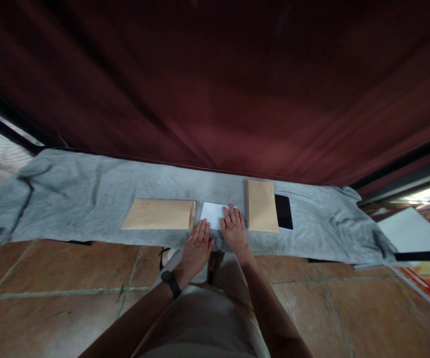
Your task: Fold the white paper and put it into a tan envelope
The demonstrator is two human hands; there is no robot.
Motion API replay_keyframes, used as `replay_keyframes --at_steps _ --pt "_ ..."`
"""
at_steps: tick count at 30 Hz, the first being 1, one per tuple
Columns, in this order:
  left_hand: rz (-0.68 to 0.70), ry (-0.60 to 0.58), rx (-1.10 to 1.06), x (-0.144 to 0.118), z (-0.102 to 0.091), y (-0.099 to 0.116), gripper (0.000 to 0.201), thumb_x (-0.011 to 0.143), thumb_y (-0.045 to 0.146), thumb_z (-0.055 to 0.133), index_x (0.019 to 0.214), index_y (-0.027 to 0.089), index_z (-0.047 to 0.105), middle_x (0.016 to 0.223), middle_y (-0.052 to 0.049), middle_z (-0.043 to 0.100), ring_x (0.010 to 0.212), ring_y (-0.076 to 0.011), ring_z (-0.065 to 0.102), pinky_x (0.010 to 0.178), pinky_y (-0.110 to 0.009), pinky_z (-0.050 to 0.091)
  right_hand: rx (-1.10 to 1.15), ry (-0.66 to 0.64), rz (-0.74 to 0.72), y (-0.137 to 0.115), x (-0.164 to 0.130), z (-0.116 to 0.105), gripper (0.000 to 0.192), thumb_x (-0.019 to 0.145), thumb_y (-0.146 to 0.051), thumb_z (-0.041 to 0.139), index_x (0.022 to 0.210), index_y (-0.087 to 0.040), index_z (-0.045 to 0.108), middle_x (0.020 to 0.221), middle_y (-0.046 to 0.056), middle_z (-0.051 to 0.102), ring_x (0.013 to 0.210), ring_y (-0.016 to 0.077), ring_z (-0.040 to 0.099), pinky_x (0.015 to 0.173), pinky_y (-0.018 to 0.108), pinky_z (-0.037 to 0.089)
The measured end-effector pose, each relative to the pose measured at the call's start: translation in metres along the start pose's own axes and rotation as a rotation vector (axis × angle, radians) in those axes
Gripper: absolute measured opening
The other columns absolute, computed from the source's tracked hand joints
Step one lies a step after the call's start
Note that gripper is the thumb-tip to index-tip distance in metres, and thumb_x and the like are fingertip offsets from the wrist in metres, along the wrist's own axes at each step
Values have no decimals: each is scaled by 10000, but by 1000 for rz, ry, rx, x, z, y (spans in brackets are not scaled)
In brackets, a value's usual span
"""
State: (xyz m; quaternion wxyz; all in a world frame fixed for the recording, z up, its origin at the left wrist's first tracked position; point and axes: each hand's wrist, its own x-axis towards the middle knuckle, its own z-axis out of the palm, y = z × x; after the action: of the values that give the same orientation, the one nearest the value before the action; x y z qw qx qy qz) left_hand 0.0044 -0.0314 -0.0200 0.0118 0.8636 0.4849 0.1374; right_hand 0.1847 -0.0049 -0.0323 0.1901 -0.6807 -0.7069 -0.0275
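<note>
Flattening white paper (213,214) between envelopes (158,214)

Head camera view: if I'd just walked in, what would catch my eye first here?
Probably the two hands in the middle, the left hand and right hand, pressed flat on a white paper lying on a grey cloth. A tan envelope lies to the left of the paper; a second envelope lies to its right, next to a black phone. Behind it all hangs a dark red curtain.
</note>
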Motion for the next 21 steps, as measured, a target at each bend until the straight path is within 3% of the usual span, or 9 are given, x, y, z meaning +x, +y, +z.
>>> replay_keyframes --at_steps 6,10,21 --pt "52 -59 75 7 -5 -10 467 983 136 405 1420 60 550 1517 -211 525 1432 -285 487 1166 -441 427 -4 -27 16 -1 -1 -1 536 1049 -315 468 1552 -136 428 1610 196 404 1497 324 367 1195 527 304" --pt "108 -137 128 22 -9 -12 533 907 12 418 1413 100 562 1492 -193 557 1405 -268 519 1156 -432 438 -9 -29 30 -2 -1 -1 524 1059 -333 453 1549 -147 440 1611 180 407 1497 323 371 1201 513 298" --pt "182 -199 127 48 -15 -15 527 905 1 381 1307 213 649 1426 -161 611 1342 -283 577 1088 -468 489 29 1 27 0 -2 0 518 1063 -357 439 1539 -154 456 1604 167 424 1489 316 386 1204 513 303"
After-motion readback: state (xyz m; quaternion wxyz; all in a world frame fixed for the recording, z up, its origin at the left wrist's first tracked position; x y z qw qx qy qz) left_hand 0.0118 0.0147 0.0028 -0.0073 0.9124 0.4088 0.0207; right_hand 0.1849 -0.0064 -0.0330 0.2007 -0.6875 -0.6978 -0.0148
